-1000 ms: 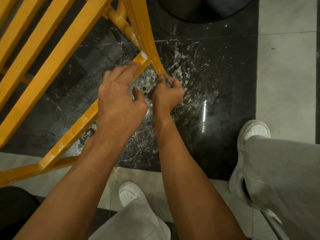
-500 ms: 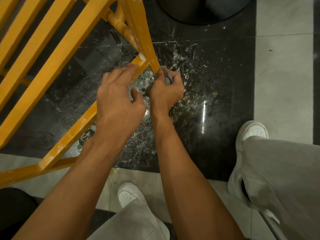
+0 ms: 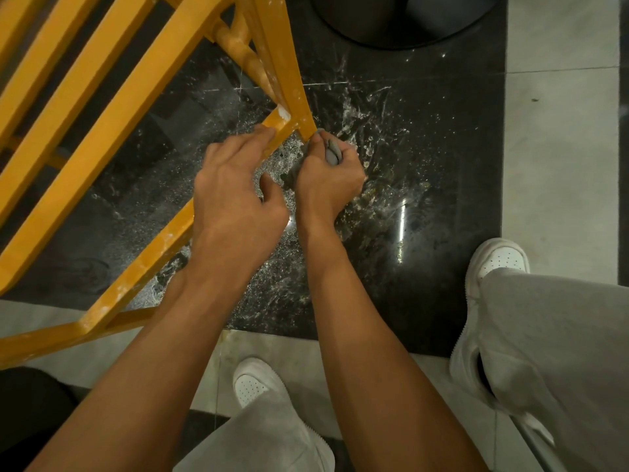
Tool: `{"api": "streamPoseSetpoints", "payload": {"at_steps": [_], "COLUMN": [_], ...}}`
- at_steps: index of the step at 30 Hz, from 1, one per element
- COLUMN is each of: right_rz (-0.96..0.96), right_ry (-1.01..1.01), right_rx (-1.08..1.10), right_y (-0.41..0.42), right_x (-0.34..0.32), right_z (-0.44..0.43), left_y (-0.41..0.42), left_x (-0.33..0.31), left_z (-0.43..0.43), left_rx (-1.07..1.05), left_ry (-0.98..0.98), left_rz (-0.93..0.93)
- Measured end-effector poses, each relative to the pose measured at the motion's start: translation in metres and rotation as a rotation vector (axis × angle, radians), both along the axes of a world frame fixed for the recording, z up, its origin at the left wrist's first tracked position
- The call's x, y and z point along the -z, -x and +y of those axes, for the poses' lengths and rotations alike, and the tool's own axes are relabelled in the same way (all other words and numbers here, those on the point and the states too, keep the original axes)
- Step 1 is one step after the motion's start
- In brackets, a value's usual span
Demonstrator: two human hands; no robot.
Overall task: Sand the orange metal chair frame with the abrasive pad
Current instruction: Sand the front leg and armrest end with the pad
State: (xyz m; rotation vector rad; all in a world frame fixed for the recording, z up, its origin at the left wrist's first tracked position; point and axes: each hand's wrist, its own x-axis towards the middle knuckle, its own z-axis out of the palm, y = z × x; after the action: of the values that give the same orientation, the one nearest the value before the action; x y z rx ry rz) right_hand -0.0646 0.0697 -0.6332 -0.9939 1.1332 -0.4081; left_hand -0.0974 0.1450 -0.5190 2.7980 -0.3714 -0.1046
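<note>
stretching across the upper left of the frame, the orange chair frame (image 3: 102,131) shows several flat parallel bars running diagonally, their paint streaked and spotted with pale dust and white scuffs, with a bare white patch at the corner joint near the upper middle. the left hand (image 3: 235,199) lies loose on the bar just below that joint, fingers stretched along the metal and thumb held apart, grasping nothing. the right hand (image 3: 326,178), just beside it, is clenched round a grey pad (image 3: 332,153), whose top end meets the lower edge of the bar coming down from the top of the picture. under both hands a glossy black floor (image 3: 425,148) is scattered with white dust and specks, thickest around the joint, and a thin streak of light reflects to the right. pale tiles (image 3: 558,148) border it on the right and along the bottom. two white shoes (image 3: 253,383) and grey trousers (image 3: 561,352) fill the lower part, and a dark round base (image 3: 391,22) sits at the top edge. the forearms cover part of the lower bars. most of the pad is buried in the fist, the chair is cut off at the top and left edges, and a dark shape in the lower left corner is too dim to make out.
</note>
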Motion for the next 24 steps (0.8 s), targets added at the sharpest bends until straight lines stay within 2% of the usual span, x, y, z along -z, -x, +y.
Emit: {"api": "streamPoseSetpoints", "payload": {"at_steps": [12,17,24], "right_rz": [-0.003,-0.039,-0.034], "right_ry": [-0.113,0.024,0.005], "right_rx": [0.015,-0.006,0.005], "right_y": [0.004,0.003,0.003], "right_x": [-0.007,-0.015,-0.012], "right_z": [0.0,-0.003,0.003], "left_y": [-0.001,-0.001,-0.001], "left_x": [0.0,0.001,0.001], "left_z": [0.0,0.001,0.0], "left_rx": [-0.004,0.0,-0.014], "left_ry": [0.005,0.009,0.005], "left_rz": [0.005,-0.002,0.0]}}
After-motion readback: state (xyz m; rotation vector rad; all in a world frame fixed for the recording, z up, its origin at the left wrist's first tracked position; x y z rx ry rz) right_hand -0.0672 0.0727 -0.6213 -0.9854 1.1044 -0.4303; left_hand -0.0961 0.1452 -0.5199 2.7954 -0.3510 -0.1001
